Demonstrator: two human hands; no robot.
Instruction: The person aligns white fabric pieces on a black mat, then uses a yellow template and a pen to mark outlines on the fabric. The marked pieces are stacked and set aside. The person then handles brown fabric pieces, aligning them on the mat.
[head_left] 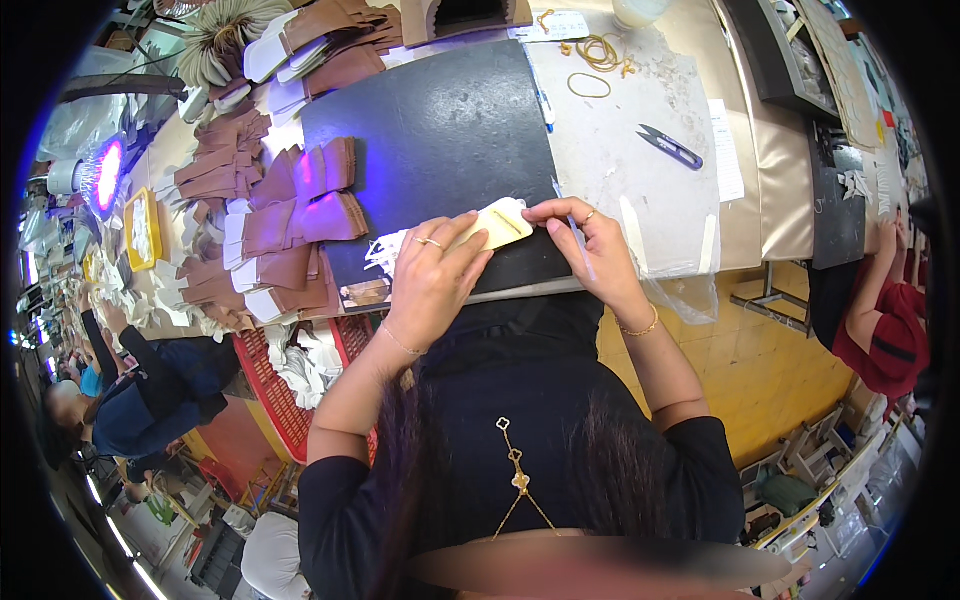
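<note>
A pale yellow, round-ended flat piece (506, 224) lies over the black work mat (440, 120), near its front edge. My left hand (437, 272) is closed over its left part, fingers on top, hiding much of it. At the piece's right end, the thumb and forefinger of my right hand (592, 250) pinch close to its tip; any small bit between them is too small to name. A thin, pale, pointed stick-like tool (580, 246) rests in the same right hand, sticking out between the fingers. White strips (385, 252) lie just left of my left hand.
Stacks of brown leather-like pieces (290, 215) cover the left side. Thread snips (671, 147) and yellow rubber bands (597, 53) lie on the grey sheet to the right. A red basket (275, 385) with white scraps stands below the table's left edge. Co-workers sit at both sides.
</note>
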